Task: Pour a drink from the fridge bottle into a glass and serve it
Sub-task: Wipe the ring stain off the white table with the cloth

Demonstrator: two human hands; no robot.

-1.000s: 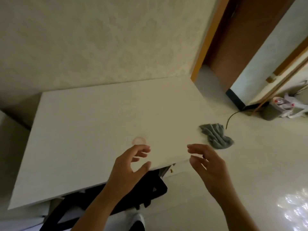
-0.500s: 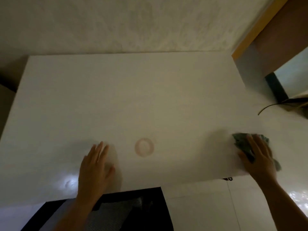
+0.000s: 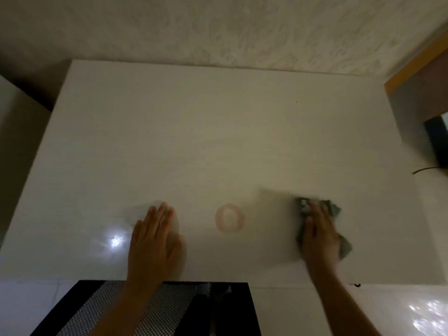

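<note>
A white table (image 3: 218, 132) stands against the wall. A reddish ring-shaped stain (image 3: 229, 220) marks its near middle. My right hand (image 3: 318, 235) presses a grey-green cloth (image 3: 335, 209) onto the table, to the right of the stain. My left hand (image 3: 155, 238) lies flat, palm down with the fingers together, on the table left of the stain. No bottle or glass is in view.
A black mesh chair (image 3: 155, 309) sits under the table's near edge. A textured wall (image 3: 218, 27) backs the table. A wooden door frame (image 3: 417, 69) and a dark cable (image 3: 426, 169) are at the right. Glossy pale floor (image 3: 400, 311) lies at the lower right.
My right hand took hold of the cloth beside the table and brought it leftward onto the tabletop. My left hand came down flat on the table.
</note>
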